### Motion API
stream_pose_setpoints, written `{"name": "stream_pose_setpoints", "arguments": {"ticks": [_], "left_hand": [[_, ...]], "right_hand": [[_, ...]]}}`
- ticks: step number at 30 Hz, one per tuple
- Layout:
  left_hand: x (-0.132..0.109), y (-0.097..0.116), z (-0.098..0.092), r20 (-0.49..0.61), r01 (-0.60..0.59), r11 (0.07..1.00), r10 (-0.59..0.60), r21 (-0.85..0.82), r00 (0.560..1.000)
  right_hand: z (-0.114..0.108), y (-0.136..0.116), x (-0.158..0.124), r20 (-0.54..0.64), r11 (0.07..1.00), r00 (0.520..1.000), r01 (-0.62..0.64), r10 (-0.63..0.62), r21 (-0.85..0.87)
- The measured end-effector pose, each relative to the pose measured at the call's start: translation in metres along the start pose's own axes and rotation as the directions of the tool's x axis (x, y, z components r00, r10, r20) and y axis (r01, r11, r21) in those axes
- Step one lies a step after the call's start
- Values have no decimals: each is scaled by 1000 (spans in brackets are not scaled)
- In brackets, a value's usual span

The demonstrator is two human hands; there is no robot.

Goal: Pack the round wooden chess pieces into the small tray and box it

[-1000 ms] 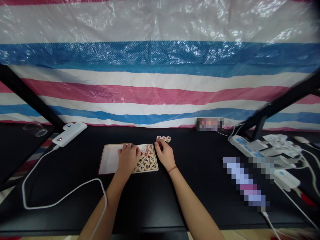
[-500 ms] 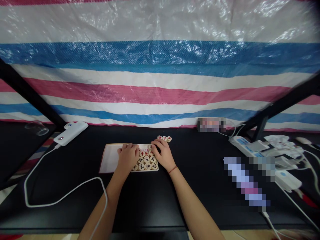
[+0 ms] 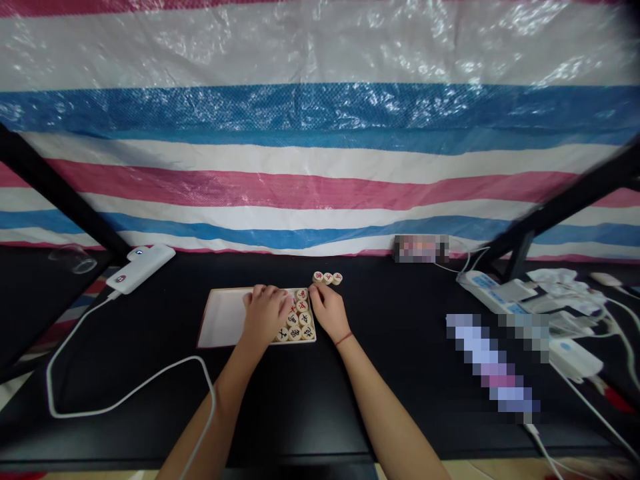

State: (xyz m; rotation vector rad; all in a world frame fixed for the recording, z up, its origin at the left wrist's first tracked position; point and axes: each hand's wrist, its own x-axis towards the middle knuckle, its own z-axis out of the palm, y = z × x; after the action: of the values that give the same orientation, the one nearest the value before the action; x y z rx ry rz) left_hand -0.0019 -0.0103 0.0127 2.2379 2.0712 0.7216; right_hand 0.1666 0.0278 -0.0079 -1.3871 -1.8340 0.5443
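A shallow white box (image 3: 314, 341) on the black table holds several round, cream-coloured Chinese chess pieces (image 3: 294, 333) with red or black characters. My left hand (image 3: 265, 312) lies over its left part, palm down, fingers bent and close together at the pieces. Whatever is under those fingertips is hidden. Right beside the box's far right corner is my right hand (image 3: 329, 310), its fingers curled closed; I cannot make out anything in them. Three red-marked chess pieces (image 3: 328, 278) stand in a row on the table just beyond it.
Left of the chess box lies a pale open lid (image 3: 223, 317). A white power bank (image 3: 150, 267) with a long cable (image 3: 125, 403) is at left. To the right are a power strip (image 3: 483, 287), cables and a blurred-out device (image 3: 493, 363). Striped sheeting (image 3: 310, 187) hangs behind.
My left hand has slid right across the pieces, covering more of the middle. My right hand has drawn back from the top right piece to the box's edge, its fingers now curled in.
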Motion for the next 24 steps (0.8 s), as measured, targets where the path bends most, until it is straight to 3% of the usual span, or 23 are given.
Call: {"name": "stream_pose_setpoints", "arguments": {"ticks": [11, 24], "left_hand": [[-2, 13, 9, 107, -193, 978, 201, -84, 974], [1, 14, 15, 37, -251, 948, 263, -193, 964]], "right_hand": [[-1, -6, -1, 27, 1000, 1000, -14, 13, 28], [4, 1, -1, 39, 996, 998, 48, -51, 78]]}}
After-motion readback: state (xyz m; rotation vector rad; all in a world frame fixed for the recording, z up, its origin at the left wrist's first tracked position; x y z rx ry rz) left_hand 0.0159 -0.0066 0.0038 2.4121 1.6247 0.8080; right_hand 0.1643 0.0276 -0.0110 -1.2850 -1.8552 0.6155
